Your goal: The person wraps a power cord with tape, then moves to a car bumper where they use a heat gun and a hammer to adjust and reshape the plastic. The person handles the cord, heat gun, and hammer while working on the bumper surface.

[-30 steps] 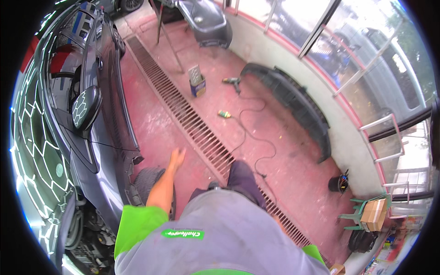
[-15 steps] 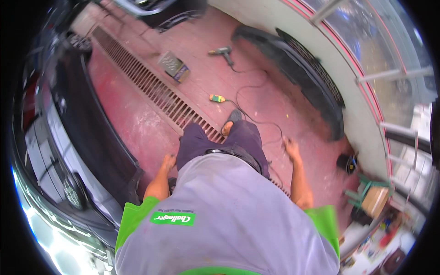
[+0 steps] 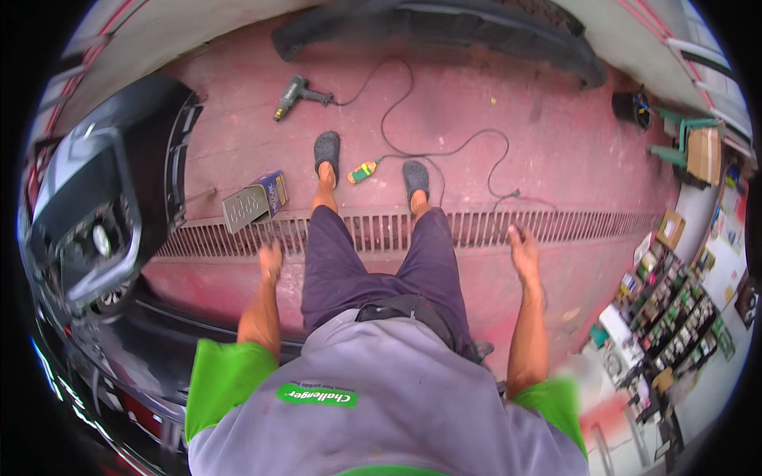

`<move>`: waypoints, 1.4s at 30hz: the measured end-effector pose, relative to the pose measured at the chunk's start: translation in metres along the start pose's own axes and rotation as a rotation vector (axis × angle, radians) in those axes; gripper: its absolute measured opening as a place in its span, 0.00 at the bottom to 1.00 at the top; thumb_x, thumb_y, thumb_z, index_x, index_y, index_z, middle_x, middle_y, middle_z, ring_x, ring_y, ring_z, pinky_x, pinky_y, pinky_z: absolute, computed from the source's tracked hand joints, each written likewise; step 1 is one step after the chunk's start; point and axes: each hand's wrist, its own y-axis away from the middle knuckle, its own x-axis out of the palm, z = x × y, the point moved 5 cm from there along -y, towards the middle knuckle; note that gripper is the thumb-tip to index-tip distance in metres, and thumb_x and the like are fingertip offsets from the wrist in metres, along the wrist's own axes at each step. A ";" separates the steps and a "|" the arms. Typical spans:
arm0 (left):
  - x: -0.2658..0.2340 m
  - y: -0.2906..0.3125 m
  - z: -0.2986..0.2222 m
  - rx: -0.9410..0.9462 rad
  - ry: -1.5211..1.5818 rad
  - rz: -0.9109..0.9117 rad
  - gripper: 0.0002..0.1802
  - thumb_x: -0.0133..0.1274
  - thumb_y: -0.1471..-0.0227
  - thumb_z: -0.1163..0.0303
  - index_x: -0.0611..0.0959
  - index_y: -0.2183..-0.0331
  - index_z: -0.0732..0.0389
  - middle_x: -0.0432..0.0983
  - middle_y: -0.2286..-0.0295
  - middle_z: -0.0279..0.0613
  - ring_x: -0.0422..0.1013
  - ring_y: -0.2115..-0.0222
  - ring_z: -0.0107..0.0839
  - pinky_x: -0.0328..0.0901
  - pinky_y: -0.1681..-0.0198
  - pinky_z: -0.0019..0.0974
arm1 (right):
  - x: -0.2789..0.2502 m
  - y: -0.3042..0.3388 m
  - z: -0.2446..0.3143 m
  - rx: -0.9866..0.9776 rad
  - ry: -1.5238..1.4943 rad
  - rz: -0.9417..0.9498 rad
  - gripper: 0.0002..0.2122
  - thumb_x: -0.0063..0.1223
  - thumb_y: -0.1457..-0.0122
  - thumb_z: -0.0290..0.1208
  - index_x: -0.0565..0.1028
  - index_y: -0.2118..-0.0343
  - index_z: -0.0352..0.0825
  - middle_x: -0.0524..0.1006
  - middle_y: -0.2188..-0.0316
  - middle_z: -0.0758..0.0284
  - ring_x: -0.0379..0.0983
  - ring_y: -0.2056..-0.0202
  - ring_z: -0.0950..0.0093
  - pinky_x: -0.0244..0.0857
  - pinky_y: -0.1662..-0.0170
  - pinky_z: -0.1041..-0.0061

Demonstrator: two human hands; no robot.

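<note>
Both hands hang out to the sides with nothing seen in either: the left hand [image 3: 271, 258], toward 10 o'clock, has loosely bent, blurred fingers, and the right hand [image 3: 524, 252], toward 2 o'clock, is open with its fingers apart. Neither appears to grip or touch anything.

Compared with half a second ago, the view has swung clockwise: the floor grate [image 3: 488, 230], slanted then, now runs nearly level from 9 to 3 o'clock, and the dark bumper [image 3: 444, 32] has gone from 1 o'clock to 12. Both feet now show in clogs [image 3: 326, 149] beyond the grate. To judge by this, the person has turned to face the things on the floor, with both hands free.

Nearest the left hand, but apart from it, a blue box [image 3: 277, 190] with a grey plate [image 3: 246, 208] against it sits toward 11 o'clock. Farther out that way lies a heat gun [image 3: 298, 97], its cord [image 3: 382, 123] looping toward 1 o'clock. Between the clogs is a small yellow-and-green object [image 3: 363, 172]. Toward 2 o'clock, well beyond the right hand, a carton [image 3: 704, 155] rests on a green chair [image 3: 675, 143].
</note>
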 end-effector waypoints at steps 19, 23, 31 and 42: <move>0.267 -0.440 -0.259 -0.150 0.511 0.326 0.30 0.52 0.46 0.36 0.75 0.64 0.56 0.67 0.80 0.39 0.68 0.80 0.35 0.67 0.75 0.43 | 0.353 -0.207 -0.273 0.425 -0.094 -0.075 0.29 0.54 0.38 0.44 0.68 0.42 0.24 0.72 0.44 0.49 0.69 0.43 0.60 0.60 0.39 0.67; 0.299 -0.540 -0.227 -0.282 0.705 0.328 0.40 0.56 0.54 0.29 0.75 0.51 0.51 0.72 0.64 0.48 0.70 0.63 0.48 0.68 0.59 0.51 | 0.326 -0.286 -0.335 0.466 -0.043 -0.353 0.33 0.51 0.38 0.43 0.57 0.35 0.28 0.73 0.48 0.44 0.69 0.43 0.56 0.59 0.39 0.66; 0.212 -0.675 -0.196 -0.040 1.097 0.071 0.07 0.55 0.45 0.63 0.79 0.68 0.55 0.74 0.68 0.38 0.71 0.67 0.34 0.68 0.64 0.41 | 0.324 -0.391 -0.434 0.224 0.256 -0.644 0.23 0.51 0.43 0.36 0.72 0.47 0.29 0.73 0.52 0.44 0.66 0.45 0.48 0.58 0.40 0.55; 0.227 -0.335 -0.310 0.342 1.117 -0.155 0.11 0.55 0.51 0.64 0.73 0.72 0.61 0.69 0.80 0.39 0.69 0.82 0.32 0.66 0.79 0.36 | 0.406 -0.326 -0.353 0.555 -0.465 -0.896 0.18 0.56 0.44 0.37 0.72 0.56 0.31 0.72 0.53 0.51 0.68 0.49 0.55 0.62 0.45 0.58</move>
